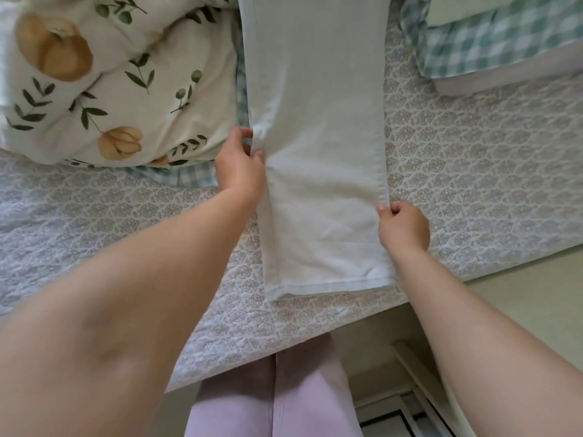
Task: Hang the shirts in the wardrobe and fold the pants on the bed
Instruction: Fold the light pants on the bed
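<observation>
Item 1: white pants. They lie flat and lengthwise on the bed, between the two hands, with the legs laid one over the other. The hem end lies nearer the person than either hand, close to the bed's edge. The far end runs past the hands and out of the top of the view (the waistband is not in sight).

Item 2: left hand. Fingers and thumb are curled in a pinch on the left side seam of the pants, about midway along the visible leg.

Item 3: right hand. It is closed to a loose fist, with thumb and fingertips pinching the right side seam. It grips nearer the hem than the left hand does.

Item 4: floral duvet. White with green leaves and peach blooms, bunched up just beyond and outward of the left hand.

Item 5: gingham pillow. Green and white check, well beyond the right hand and off to its outer side.

Item 6: lilac trousers. Worn by the person, below both forearms, against the bed's near edge.
</observation>
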### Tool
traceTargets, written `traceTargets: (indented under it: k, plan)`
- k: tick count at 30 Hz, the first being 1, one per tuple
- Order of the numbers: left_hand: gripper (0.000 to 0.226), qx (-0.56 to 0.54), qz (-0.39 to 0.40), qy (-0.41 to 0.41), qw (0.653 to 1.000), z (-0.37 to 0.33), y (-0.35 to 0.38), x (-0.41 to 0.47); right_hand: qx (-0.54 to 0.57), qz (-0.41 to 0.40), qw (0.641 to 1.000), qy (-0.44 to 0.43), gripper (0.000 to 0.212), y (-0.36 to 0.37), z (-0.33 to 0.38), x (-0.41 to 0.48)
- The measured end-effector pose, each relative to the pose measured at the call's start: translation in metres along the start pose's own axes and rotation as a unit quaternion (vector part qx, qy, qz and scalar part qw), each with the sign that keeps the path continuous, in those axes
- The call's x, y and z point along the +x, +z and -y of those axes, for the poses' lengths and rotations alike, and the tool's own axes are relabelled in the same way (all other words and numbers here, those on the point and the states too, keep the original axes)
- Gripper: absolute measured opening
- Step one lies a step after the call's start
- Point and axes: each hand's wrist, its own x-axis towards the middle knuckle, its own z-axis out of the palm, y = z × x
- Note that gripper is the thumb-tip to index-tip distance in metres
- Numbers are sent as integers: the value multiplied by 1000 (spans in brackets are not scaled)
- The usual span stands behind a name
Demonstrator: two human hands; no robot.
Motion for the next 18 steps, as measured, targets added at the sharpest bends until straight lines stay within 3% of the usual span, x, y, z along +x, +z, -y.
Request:
traceTargets:
  k: [3, 5, 7, 9, 11, 15, 18]
  plan:
    - [48, 147, -51, 164, 974, 13, 0, -14, -59, -106, 990, -78, 23, 2, -1, -10]
    - [60, 288, -18, 303, 908, 26, 4, -34, -118, -142, 957, -223, 42, 5, -5, -21]
    - [66, 418, 87, 375, 823, 42, 11, -51, -213, -50, 911, -351, 59, 13, -13, -29]
    - [69, 495, 176, 348, 777, 61, 15, -60, -295, 51, 870, -392, 67, 19, -28, -26]
    - [74, 517, 225, 311, 765, 71, 13, -60, -307, 109, 858, -397, 68, 17, -44, -16]
    - [80, 540, 235, 296, 752, 74, -3, -61, -370, 116, 823, -414, 67, 1, -68, -9]
    - [84, 576, 232, 313, 719, 82, -15, -78, -413, 88, 809, -409, 71, -2, -80, -19]
